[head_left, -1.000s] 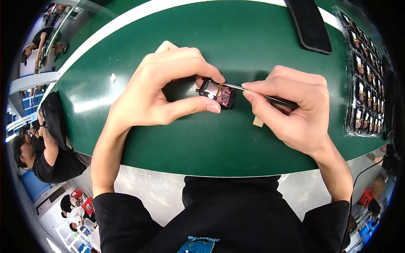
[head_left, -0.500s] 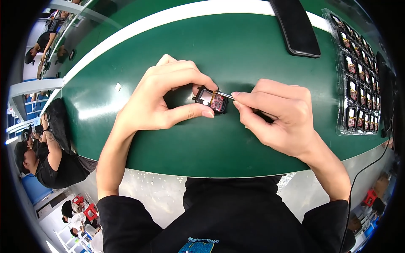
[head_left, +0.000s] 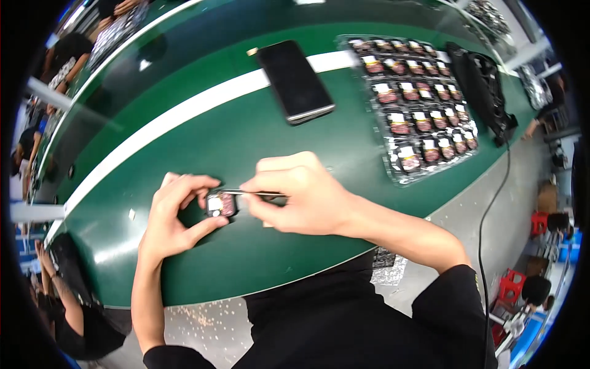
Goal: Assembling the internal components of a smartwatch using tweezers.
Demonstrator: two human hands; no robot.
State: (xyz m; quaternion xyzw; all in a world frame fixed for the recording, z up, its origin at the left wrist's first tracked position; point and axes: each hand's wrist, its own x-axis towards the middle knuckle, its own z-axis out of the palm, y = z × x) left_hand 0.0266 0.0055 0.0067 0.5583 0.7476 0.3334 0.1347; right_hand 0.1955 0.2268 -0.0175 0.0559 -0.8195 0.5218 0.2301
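Note:
My left hand rests low over the green bench, its thumb and fingers closed round the edges of a small black watch-like case. The case lies face up, showing a reddish circuit board and a pale, shiny part. Tweezers are pinched in my right hand, just to the right of the case. Their tip reaches the case's upper edge, close to my left fingertips. Whether the tip grips anything is too small to tell.
A clear plastic tray holds rows of similar cases at the right. A black phone-like slab lies at the far middle. Beyond the tray is a black bundle with a cable. A small white piece lies left; a person sits beyond.
The view has swung right, so my hands appear farther left and lower, and the tray and slab show more fully. Both hands keep their hold, with the tweezers still at the case's upper edge.

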